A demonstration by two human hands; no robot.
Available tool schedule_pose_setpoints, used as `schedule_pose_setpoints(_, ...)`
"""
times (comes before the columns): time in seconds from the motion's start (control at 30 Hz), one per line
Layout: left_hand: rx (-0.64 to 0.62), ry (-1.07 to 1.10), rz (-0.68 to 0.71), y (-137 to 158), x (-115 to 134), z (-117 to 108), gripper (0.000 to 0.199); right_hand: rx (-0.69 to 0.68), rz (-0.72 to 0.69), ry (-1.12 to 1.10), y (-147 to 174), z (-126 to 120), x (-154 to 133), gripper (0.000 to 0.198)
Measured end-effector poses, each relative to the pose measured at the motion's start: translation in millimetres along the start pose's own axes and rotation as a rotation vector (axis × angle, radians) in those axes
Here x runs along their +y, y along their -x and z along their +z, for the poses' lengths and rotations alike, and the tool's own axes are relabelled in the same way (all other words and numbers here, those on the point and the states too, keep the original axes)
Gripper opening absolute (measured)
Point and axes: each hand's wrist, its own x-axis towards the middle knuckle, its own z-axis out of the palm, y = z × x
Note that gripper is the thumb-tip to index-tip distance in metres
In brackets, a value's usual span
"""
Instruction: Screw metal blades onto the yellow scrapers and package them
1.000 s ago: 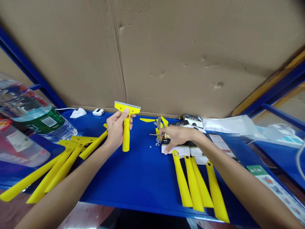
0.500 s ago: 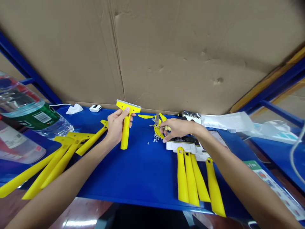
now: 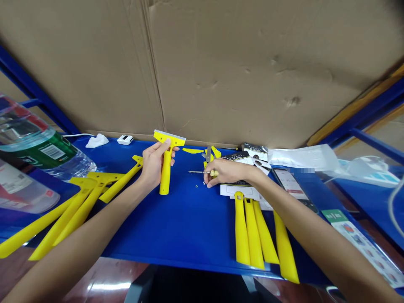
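My left hand (image 3: 153, 163) is closed around a yellow scraper (image 3: 166, 172), which stands upright with its metal blade edge at the top. The thumb presses just below the scraper's head. To the right, my right hand (image 3: 224, 170) grips a small screwdriver (image 3: 200, 171) by its pale yellow handle. Its thin shaft points left toward the scraper, without touching it. Under and behind the right hand lie yellow plastic pieces (image 3: 193, 150) and a metal blade (image 3: 208, 154). A tiny ring-like part (image 3: 196, 186) rests on the blue table; others nearby are mostly hidden by the fingers.
Several yellow scrapers (image 3: 91, 189) lie at left, beside a large water bottle (image 3: 53, 151) and a plastic cup (image 3: 25, 189). Yellow handles (image 3: 242, 235) lie at right below printed cards (image 3: 236, 189). A phone (image 3: 292, 185) sits farther right. A cardboard wall (image 3: 202, 71) stands behind.
My right hand has moved slightly left and down, bringing the screwdriver tip closer to the scraper and covering most of the tiny rings. My left hand keeps its hold on the scraper.
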Motion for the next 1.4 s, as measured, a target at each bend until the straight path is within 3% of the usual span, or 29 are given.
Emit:
schedule_pose_setpoints(0.27, -0.05, -0.029, -0.093, -2, -4, -3, 0.026, -0.006, -0.01, 0.036, 11, -11, -17, 0.009)
schedule_pose_setpoints(0.37, -0.103, -0.088, -0.181, 1, -7, -2, 0.028, 0.173, -0.074, -0.005, 21, -22, -30, 0.016)
schedule_pose_setpoints(0.5, -0.172, -0.135, -0.243, 9, -11, 3, 0.029, 0.525, -0.086, -0.117, 30, -30, -47, 0.022)
schedule_pose_setpoints(0.57, -0.221, -0.164, -0.265, 14, -11, 6, 0.029, 0.598, -0.073, -0.175, 30, -29, -50, 0.024)
schedule_pose_setpoints(0.77, -0.337, -0.235, -0.297, 30, -10, 15, 0.032, 0.539, -0.046, -0.161, 16, -16, -41, 0.019)
schedule_pose_setpoints(1.0, -0.352, -0.254, -0.312, 33, -12, 15, 0.029, 0.444, 0.037, -0.191, 5, -7, -37, 0.012)
schedule_pose_setpoints(1.17, -0.349, -0.265, -0.315, 36, -11, 18, 0.028, 0.371, 0.197, -0.419, 3, -4, -37, 0.027)
schedule_pose_setpoints(1.4, -0.334, -0.273, -0.331, 37, -11, 20, 0.027, 0.325, 0.234, -0.554, 2, -1, -32, 0.035)
